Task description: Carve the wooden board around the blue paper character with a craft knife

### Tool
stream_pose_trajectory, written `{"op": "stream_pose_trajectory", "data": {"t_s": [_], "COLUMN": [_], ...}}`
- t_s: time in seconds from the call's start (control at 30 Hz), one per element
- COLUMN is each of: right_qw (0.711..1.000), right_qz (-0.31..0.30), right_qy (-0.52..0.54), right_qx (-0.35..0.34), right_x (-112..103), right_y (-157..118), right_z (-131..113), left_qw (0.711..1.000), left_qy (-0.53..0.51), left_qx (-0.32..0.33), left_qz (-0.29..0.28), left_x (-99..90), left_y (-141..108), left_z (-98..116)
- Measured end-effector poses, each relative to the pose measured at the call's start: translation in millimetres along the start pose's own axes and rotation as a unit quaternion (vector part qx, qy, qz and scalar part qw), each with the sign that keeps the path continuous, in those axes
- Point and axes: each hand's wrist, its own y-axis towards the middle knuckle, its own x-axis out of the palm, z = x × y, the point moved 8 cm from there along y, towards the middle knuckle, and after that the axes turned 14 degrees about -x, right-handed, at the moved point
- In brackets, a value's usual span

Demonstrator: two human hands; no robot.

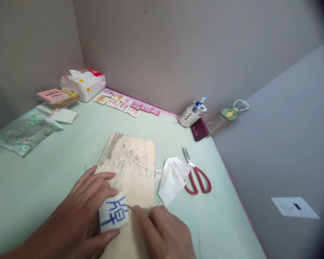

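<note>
A white square block (108,211) with a blue character drawn on it lies over the wooden board (144,149). Around its left side, my left hand (82,207) grips it, fingers at the far edge and thumb at the near edge. My right hand (169,230) is closed on a thin carving tool (130,207). Only the metal tip shows, meeting the block's right edge beside the blue strokes; its handle is hidden under my fingers. Small shavings (135,158) are scattered over the far half of the board.
Right of the board lie a crumpled tissue (172,178) and red-handled scissors (197,176). Several character tiles (113,102) line the back edge, near a tissue pack (88,84). A plastic packet (27,133) is at left; a pen cup (190,114) and bottle (224,118) stand back right.
</note>
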Motion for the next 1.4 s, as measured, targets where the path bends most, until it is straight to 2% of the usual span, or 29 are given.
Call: {"op": "stream_pose_trajectory", "data": {"t_s": [0.17, 0.47, 0.67, 0.8, 0.9, 0.97, 1.1, 1.27, 1.4], "right_qw": [0.999, 0.999, 0.998, 0.998, 0.998, 0.998, 0.997, 0.998, 0.999], "right_qz": [0.033, 0.032, -0.032, -0.014, 0.016, 0.006, -0.003, 0.045, 0.035], "right_qy": [-0.003, -0.010, 0.062, 0.064, 0.050, 0.053, 0.068, 0.042, 0.039], "right_qx": [-0.015, -0.015, -0.006, 0.001, 0.029, 0.037, 0.025, 0.027, 0.014], "right_x": [-3, 0, 5, 5, 5, 8, 11, 9, 15], "right_y": [1, 1, -5, -5, -5, -5, -5, -5, -5], "right_z": [-1, 4, 9, 9, 11, 12, 11, 12, 11], "left_qw": [1.000, 0.999, 1.000, 0.999, 0.999, 1.000, 0.999, 1.000, 1.000], "left_qy": [-0.008, -0.007, -0.007, -0.002, -0.001, -0.006, -0.011, -0.008, -0.008], "left_qx": [-0.005, -0.022, -0.021, -0.001, -0.007, -0.008, -0.009, -0.008, -0.005], "left_qz": [-0.003, -0.023, -0.021, -0.040, -0.033, -0.028, -0.029, -0.027, -0.028], "left_x": [0.8, -0.7, -1.6, -0.1, -1.3, -1.9, -1.6, -2.7, -2.1], "left_y": [0, 1, 1, 0, 1, 1, 1, 1, 1], "left_z": [-1, -10, -14, -14, -14, -13, -12, -13, -14]}}
